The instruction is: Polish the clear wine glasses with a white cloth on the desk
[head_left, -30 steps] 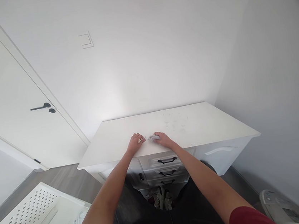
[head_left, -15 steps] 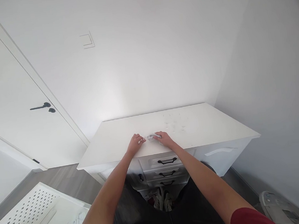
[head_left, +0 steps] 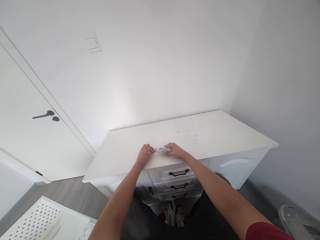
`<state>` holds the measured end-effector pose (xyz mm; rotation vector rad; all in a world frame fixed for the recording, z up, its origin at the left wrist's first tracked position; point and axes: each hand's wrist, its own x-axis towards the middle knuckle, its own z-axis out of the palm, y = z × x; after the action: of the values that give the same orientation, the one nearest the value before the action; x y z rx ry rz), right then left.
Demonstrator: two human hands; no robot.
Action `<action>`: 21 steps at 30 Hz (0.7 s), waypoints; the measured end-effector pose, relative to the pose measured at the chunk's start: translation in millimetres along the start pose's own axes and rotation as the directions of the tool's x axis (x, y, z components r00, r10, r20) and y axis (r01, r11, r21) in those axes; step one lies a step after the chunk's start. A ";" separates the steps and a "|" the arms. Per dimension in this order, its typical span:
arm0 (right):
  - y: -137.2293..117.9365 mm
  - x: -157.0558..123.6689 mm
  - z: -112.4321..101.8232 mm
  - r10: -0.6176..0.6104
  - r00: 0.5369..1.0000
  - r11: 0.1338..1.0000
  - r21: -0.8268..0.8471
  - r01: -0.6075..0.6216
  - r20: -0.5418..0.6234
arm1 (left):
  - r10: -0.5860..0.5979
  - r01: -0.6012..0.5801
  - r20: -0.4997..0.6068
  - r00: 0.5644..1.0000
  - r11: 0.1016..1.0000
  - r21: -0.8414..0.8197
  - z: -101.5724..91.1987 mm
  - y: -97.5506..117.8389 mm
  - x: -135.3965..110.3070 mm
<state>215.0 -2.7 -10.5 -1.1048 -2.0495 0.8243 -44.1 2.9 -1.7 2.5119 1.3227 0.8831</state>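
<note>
Both my hands rest on the white desk top near its front edge. My right hand is closed on a small crumpled white-grey wad, pressed to the surface. My left hand lies just left of it with fingers curled and a tiny pale scrap at its fingertips. The two hands almost touch. Faint droplets or specks dot the desk top behind my right hand.
Desk drawers with black handles sit below my hands, shoes under the desk. A white door with a black handle stands at left. A white perforated panel lies lower left, a grey device lower right.
My right hand has shifted the wad slightly left and nearer along the desk top. My left hand has barely moved.
</note>
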 end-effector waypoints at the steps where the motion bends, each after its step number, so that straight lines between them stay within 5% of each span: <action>1: -0.5 -0.8 -0.2 0.003 1.000 1.000 0.007 -0.002 -0.028 | -0.001 0.001 -0.003 1.000 1.000 0.000 -0.9 1.6 -0.2; 9: -3.2 -0.9 0.5 0.119 0.972 0.992 0.072 -0.106 -0.202 | 0.010 -0.010 0.015 1.000 1.000 0.007 -6.7 7.9 -0.5; 21: 7.0 5.9 0.5 -0.048 0.990 0.997 -0.053 0.055 0.135 | 0.014 -0.015 0.015 1.000 0.999 0.049 -3.2 2.2 0.1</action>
<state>215.3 5.4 -14.8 -1.0472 -2.2156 0.8388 -44.3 1.2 1.8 2.5629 1.3394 0.8441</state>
